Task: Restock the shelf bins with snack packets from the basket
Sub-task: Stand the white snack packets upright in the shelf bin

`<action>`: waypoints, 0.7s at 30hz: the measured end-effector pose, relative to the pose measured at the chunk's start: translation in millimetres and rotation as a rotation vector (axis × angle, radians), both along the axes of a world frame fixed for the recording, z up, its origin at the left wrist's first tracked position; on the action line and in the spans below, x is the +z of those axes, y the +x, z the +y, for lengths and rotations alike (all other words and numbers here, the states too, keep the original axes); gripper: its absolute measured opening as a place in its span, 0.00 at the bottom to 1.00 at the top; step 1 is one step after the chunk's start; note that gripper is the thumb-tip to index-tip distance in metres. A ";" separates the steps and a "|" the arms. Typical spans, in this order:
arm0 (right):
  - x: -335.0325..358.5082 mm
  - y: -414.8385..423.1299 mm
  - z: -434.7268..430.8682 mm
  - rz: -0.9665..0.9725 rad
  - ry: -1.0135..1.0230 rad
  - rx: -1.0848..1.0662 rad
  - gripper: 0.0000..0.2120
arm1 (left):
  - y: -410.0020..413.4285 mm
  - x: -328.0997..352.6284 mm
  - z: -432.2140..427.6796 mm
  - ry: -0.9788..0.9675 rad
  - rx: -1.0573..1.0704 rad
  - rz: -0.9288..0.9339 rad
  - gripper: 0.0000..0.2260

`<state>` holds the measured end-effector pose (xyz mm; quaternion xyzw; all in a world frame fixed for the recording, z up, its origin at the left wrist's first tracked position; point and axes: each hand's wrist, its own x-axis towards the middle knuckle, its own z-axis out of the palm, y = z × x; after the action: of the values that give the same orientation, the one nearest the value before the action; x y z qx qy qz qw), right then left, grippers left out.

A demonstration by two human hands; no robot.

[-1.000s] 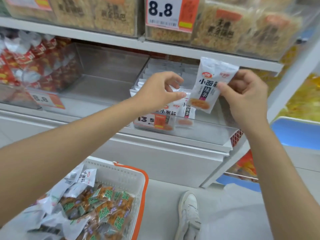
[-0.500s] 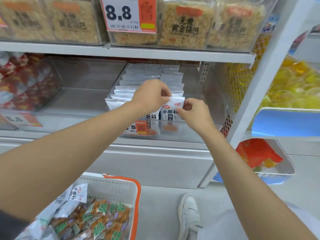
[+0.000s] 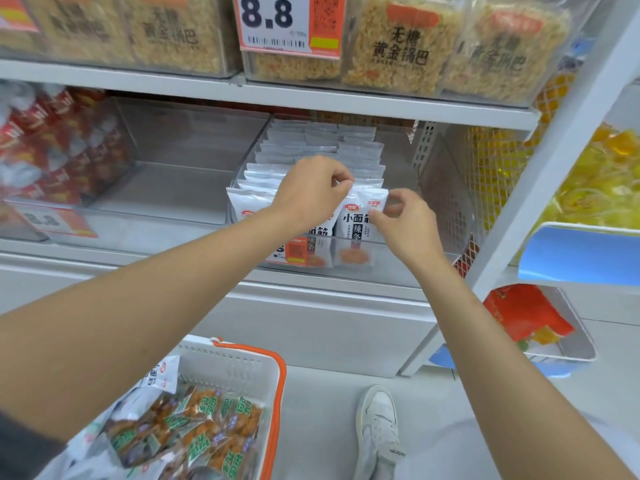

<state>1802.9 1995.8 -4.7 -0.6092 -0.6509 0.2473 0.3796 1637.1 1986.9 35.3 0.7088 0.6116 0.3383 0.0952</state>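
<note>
A clear shelf bin point(image 3: 408, 261) on the middle shelf holds rows of upright white snack packets point(image 3: 325, 147). The front white packet point(image 3: 355, 233) stands at the bin's front wall. My right hand point(image 3: 407, 223) pinches this packet's upper right edge. My left hand point(image 3: 311, 194) is curled over the packet tops beside it, fingertips pinching a top edge. At the lower left sits the white basket point(image 3: 242, 362) with an orange rim; it holds green-and-orange packets point(image 3: 207, 420) and a white packet point(image 3: 161, 374).
An empty clear bin point(image 3: 173, 174) sits left of the white packets, then a bin of red packets point(image 3: 52, 147). Rice-crust packs point(image 3: 398, 46) and an 8.8 price tag point(image 3: 287, 22) fill the shelf above. A white upright point(image 3: 554, 168) and yellow packets point(image 3: 606, 188) lie right. My shoe point(image 3: 379, 420) is below.
My right hand brought the white packet down from the air into the front of the bin. My left hand stayed on the packet tops. The view shifted slightly.
</note>
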 end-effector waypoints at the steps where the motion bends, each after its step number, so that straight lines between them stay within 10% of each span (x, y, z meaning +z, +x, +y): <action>1: 2.7 -1.2 -3.3 0.014 0.051 -0.029 0.16 | -1.9 0.1 -3.7 0.024 0.003 0.001 0.09; 8: 2.9 -49.2 -48.2 0.077 0.464 0.121 0.06 | -35.4 -11.3 -56.1 0.149 0.090 -0.083 0.04; 21: -127.4 -186.0 -137.3 -0.540 0.061 0.943 0.08 | -206.2 -121.3 -206.2 -0.569 0.216 0.021 0.05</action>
<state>1616.9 1858.6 -132.1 -0.2818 -0.9348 0.2064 0.0642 1430.9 1780.7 -86.0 0.5880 0.7545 0.1544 0.2472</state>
